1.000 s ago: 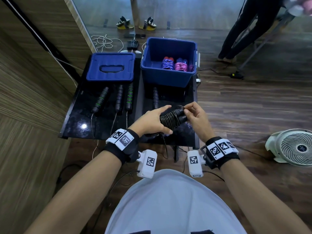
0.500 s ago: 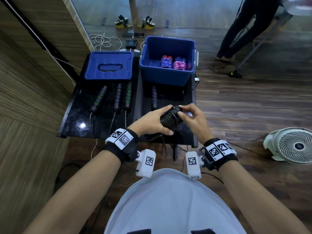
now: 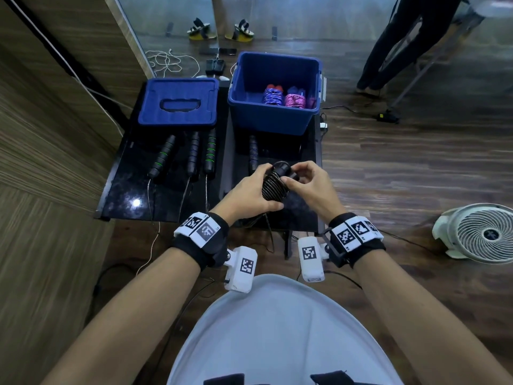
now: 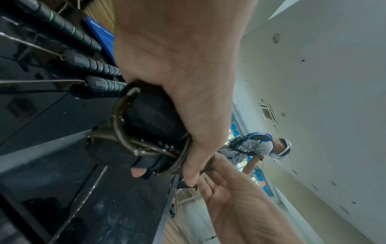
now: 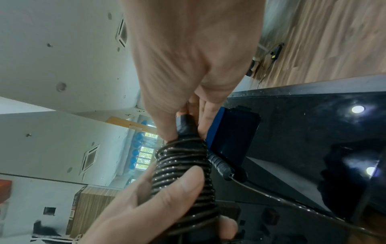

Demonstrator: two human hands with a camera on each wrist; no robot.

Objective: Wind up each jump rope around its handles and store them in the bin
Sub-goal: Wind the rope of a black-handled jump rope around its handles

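Observation:
Over the near part of the black table [image 3: 133, 187], my left hand [image 3: 247, 193] grips a pair of black handles wound in black jump rope [image 3: 274, 186]; its thumb [image 5: 177, 189] lies across the coils [image 5: 183, 165]. My right hand [image 3: 308, 182] pinches the bundle's top end [image 5: 185, 125]. The left wrist view shows rope loops [image 4: 123, 132] at the handles' lower end. The open blue bin [image 3: 266, 118] stands behind, with a purple wound rope [image 3: 272, 95] and a pink one [image 3: 295, 100] inside. Unwound black handles [image 3: 193, 154] and one more [image 3: 252, 151] lie on the table.
A blue bin lid [image 3: 177, 102] lies to the left of the bin. Thin ropes hang over the table's near edge. A wood-panelled wall runs along the left. On the floor sit a white fan [image 3: 480, 234] and loose cords; a person [image 3: 410, 43] stands at the back right.
The wound bundle has swung from lying sideways to nearly upright between my hands. My right hand's fingers have shifted from the rope end at the side onto the bundle's top end.

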